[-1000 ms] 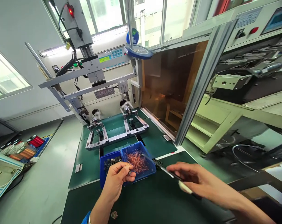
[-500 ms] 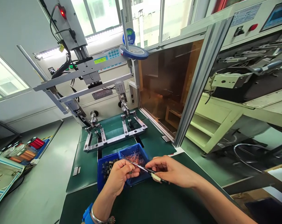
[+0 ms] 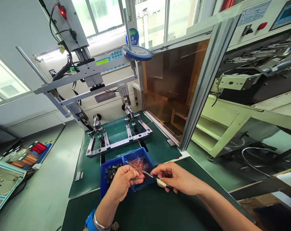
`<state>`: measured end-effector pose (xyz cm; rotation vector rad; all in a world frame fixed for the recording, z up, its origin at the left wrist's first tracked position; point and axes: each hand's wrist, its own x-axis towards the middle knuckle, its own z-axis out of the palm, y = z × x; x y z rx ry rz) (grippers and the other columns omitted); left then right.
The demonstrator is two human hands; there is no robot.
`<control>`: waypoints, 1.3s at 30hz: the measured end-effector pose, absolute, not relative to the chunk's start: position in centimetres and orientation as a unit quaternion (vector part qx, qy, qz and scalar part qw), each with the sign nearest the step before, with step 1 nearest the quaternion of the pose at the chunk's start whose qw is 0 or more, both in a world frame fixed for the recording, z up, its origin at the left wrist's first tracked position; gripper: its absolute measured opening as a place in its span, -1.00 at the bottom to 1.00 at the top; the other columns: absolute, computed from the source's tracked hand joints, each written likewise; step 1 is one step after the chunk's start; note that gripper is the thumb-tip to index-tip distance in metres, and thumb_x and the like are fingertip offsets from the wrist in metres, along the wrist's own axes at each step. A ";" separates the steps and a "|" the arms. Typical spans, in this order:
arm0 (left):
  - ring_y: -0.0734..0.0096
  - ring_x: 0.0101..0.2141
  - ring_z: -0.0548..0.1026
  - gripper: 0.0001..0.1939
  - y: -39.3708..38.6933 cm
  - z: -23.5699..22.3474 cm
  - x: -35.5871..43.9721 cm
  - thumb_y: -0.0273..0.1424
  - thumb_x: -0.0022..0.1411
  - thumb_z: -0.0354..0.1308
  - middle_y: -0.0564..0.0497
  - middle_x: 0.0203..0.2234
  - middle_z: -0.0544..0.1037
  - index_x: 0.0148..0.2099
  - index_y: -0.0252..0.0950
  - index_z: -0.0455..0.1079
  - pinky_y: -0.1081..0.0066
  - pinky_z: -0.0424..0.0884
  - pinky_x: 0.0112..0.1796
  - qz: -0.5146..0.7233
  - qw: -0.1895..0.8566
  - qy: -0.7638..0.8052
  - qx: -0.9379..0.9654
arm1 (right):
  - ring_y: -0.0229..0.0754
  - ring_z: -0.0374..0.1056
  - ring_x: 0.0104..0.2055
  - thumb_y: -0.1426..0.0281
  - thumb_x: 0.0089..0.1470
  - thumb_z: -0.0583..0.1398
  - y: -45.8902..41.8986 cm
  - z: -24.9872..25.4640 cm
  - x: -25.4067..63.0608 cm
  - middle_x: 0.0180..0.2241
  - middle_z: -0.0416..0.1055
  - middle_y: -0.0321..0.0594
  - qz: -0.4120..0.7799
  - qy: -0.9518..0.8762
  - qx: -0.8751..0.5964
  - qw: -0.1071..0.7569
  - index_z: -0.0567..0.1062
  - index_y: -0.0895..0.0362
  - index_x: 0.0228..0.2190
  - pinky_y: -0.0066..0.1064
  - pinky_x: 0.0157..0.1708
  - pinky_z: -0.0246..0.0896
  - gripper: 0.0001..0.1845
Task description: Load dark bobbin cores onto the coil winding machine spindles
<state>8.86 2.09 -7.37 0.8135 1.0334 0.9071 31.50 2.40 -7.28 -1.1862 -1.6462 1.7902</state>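
My left hand (image 3: 123,181) is curled in a pinch over the near edge of a blue bin (image 3: 146,184), its fingers closed on a small part I cannot make out. My right hand (image 3: 177,178) grips a thin pair of tweezers (image 3: 145,173) whose tip points left, reaching the left hand's fingertips. The blue bin holds a heap of copper wire scraps (image 3: 140,162). A second blue bin (image 3: 104,179) to its left holds several small dark parts (image 3: 111,171).
A winding machine with a metal fixture frame (image 3: 116,142) stands behind the bins on the green mat (image 3: 145,211). An open cabinet door (image 3: 205,80) and machine housing fill the right side. Copper and red wire spools (image 3: 27,155) lie far left. A small round part (image 3: 115,226) rests near my wrist.
My right hand moved left with the tweezers until their tip met my left hand's fingers over the bin. Over the last half second both hands have barely moved.
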 end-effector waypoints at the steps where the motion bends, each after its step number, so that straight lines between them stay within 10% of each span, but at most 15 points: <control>1: 0.24 -0.31 0.55 -0.63 2.0 -7.4 8.8 -0.26 -0.17 0.50 -0.16 -0.37 0.57 -0.51 -0.38 0.41 0.36 0.52 -0.24 0.406 0.696 0.465 0.368 | -0.34 0.32 -0.51 0.19 -0.02 0.21 2.3 -7.3 31.6 -0.46 0.36 -0.30 0.649 -0.589 -0.430 0.215 0.48 0.28 -0.13 -0.52 -0.63 0.12 -0.51; 7: 0.14 -0.22 0.54 -0.59 -1.5 -7.1 4.5 -0.08 0.09 0.40 -0.17 -0.22 0.53 -0.45 -0.35 0.47 0.29 0.51 -0.14 0.428 0.599 0.489 0.469 | -0.18 0.42 -0.38 0.09 0.00 0.19 0.3 -7.6 34.0 -0.38 0.36 -0.22 0.585 -0.570 -0.499 0.289 0.44 0.19 -0.03 -0.44 -0.59 0.21 -0.42; 17: -0.06 -0.11 0.48 -0.58 -8.5 -13.2 -8.1 0.02 0.23 0.17 -0.17 -0.17 0.56 -0.28 -0.25 0.56 0.11 0.41 -0.07 0.397 0.261 0.687 0.550 | 0.19 0.40 -0.08 0.22 0.14 0.00 -2.3 -14.7 36.2 -0.20 0.48 0.12 0.099 -0.687 -0.681 0.233 0.55 0.27 -0.13 0.08 -0.05 0.35 -0.51; 28: -0.02 0.07 0.38 -0.74 -8.9 -15.0 -6.9 -0.15 0.29 0.17 -0.14 -0.09 0.53 -0.21 -0.19 0.58 0.06 0.25 0.11 0.404 0.228 0.680 0.568 | 0.04 0.27 -0.08 0.36 0.01 0.25 -7.4 -13.9 16.1 -0.17 0.43 -0.10 0.358 -0.797 -0.440 0.206 0.53 0.08 -0.12 0.01 -0.03 0.23 -0.67; 34: 0.13 -0.17 0.47 -0.82 -10.0 -13.2 -4.4 -0.24 0.34 0.19 -0.10 -0.21 0.51 -0.17 -0.23 0.51 0.25 0.38 -0.12 0.520 0.161 0.650 0.531 | -0.08 0.29 -0.16 0.36 0.07 0.25 -6.2 -13.1 17.1 -0.27 0.43 -0.17 0.438 -0.765 -0.356 0.310 0.55 0.06 -0.25 -0.15 -0.12 0.27 -0.84; 39: 0.16 -0.20 0.52 -0.59 -5.7 -9.4 -0.3 -0.17 0.26 0.32 -0.15 -0.22 0.55 0.05 -0.30 0.44 0.30 0.44 -0.16 0.534 0.503 0.457 0.502 | -0.02 0.25 0.05 0.25 0.10 0.25 -1.6 -9.2 18.8 -0.08 0.33 -0.08 0.399 -0.764 -0.291 0.415 0.57 0.02 -0.19 -0.08 0.05 0.23 -0.77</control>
